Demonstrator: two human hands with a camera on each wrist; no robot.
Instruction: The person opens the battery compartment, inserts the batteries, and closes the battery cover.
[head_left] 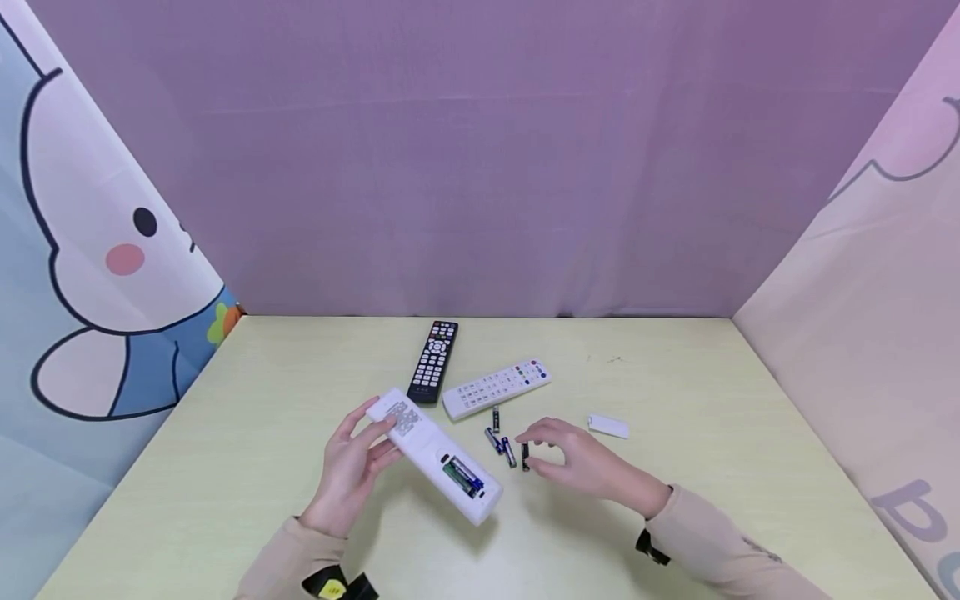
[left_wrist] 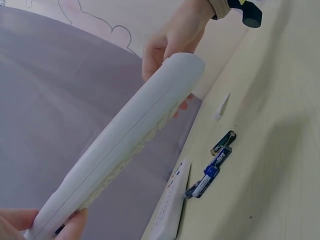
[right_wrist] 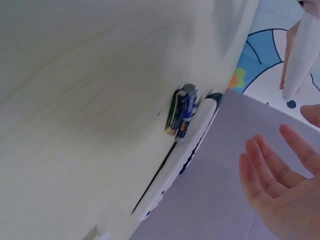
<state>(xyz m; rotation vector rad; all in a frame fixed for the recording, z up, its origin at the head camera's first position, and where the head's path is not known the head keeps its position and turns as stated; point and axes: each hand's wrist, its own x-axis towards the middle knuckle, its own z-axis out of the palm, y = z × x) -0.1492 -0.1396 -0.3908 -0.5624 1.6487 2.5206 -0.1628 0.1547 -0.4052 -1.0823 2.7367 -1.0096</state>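
Remote control [head_left: 433, 454], white, is in your left hand [head_left: 352, 467], lifted above the table [head_left: 187, 500] with its back up and its buttons facing down. Its long axis runs diagonally, from the far left end in your grip to the near right end. The uncovered battery slot lies toward that near right end, with two batteries [head_left: 462, 476] side by side along the same line.

Under your work is a pale wood-look tabletop. A purple cloth [head_left: 480, 167] stands behind it, with printed panels on both sides, the left one [head_left: 127, 275] showing a cartoon figure. Beyond your grip lie a black remote [head_left: 432, 362] and a second white remote [head_left: 497, 389], both buttons up. Four loose batteries [head_left: 509, 452] lie near the second one, and a small white cover [head_left: 608, 427] sits farther right.

Your left thumb presses on the back, your fingers underneath, clamping the far end. Your right hand [head_left: 577, 460] holds nothing; its fingers and thumb are apart, near the rightmost loose battery. Your two hands are apart.
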